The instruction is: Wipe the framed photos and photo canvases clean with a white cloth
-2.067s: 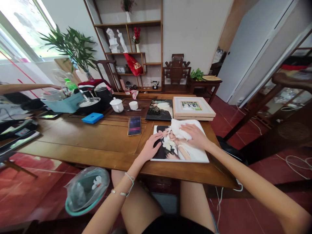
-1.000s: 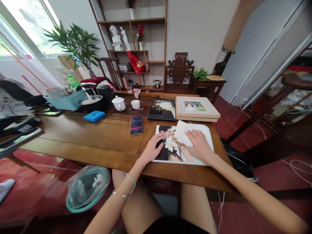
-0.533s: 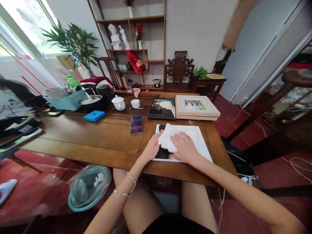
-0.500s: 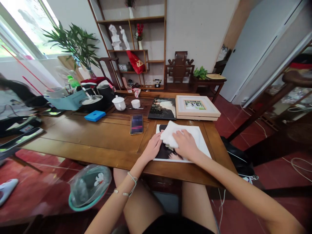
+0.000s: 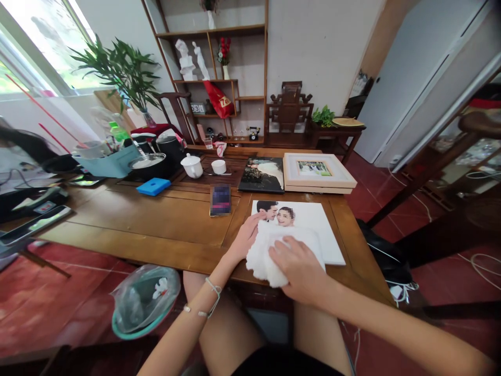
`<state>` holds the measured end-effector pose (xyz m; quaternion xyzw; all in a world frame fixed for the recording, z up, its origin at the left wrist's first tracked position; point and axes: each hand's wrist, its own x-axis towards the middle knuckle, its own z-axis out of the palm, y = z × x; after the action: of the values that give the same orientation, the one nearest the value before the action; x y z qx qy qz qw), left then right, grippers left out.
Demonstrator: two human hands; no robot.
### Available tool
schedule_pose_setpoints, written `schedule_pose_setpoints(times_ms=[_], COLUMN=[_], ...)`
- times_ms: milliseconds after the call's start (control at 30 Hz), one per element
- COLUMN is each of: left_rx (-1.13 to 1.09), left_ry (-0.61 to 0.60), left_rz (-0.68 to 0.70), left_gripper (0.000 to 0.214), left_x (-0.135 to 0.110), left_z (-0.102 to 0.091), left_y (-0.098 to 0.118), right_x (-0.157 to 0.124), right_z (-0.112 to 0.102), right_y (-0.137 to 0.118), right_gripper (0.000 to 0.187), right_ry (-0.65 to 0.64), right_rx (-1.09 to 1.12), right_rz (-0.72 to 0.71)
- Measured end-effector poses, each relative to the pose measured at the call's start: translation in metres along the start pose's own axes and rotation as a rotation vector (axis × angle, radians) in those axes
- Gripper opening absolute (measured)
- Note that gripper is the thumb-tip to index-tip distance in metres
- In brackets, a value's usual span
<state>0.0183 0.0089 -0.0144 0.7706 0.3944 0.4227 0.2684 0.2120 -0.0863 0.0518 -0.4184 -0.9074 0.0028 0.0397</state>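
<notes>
Since the frame half a second ago, the white cloth (image 5: 266, 256) has come down from the upper middle of the photo panel (image 5: 317, 216) to its near edge, the right hand (image 5: 303, 266) travelling with it; the two pictured heads, then largely covered, now show. The left hand (image 5: 245, 237) stays by the panel's left side.

The panel lies flat, image up, near the front edge of the counter (image 5: 183, 222). The right hand grips the cloth, bent fingers pressing from above with the thumb out of sight; part of the cloth overhangs the counter's edge. The left hand is open, fingers laid out along the panel's left margin and touching the cloth or just beside it.

As a judgement, the wiping is mid-course: the cloth is on the lower part, while the top and right side lie bare. Whether those bare parts are finished cannot be told, as no dirt or streak is visible on them, and what lies beneath the cloth is hidden.

Behind the panel, a dark photo panel (image 5: 261, 175) and a pale wooden frame (image 5: 340, 175) lie side by side; whether either has been wiped does not show. A phone (image 5: 220, 200) lies to the left.
</notes>
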Motion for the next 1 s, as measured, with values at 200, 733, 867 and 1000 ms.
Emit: schedule_pose_setpoints(times_ms=[200,733,867,1000], left_rx=[0.044,0.112,0.071,0.062], left_ry=[0.010,-0.003,-0.001,-0.002], left_rz=[0.020,0.045,0.045,0.025], left_gripper=[0.035,0.035,0.036,0.036], left_x=[0.000,-0.001,-0.001,-0.001], left_z=[0.000,0.000,0.001,0.001], left_y=[0.006,0.002,0.002,0.005], right_x=[0.036,0.085,0.047,0.007], right_z=[0.008,0.014,0.017,0.021], right_y=[0.099,0.101,0.135,0.141], right_gripper=[0.053,0.046,0.053,0.058], right_ry=[0.146,0.201,0.242,0.272], right_rx=[0.087,0.136,0.124,0.055], right_rz=[0.136,0.077,0.173,0.256])
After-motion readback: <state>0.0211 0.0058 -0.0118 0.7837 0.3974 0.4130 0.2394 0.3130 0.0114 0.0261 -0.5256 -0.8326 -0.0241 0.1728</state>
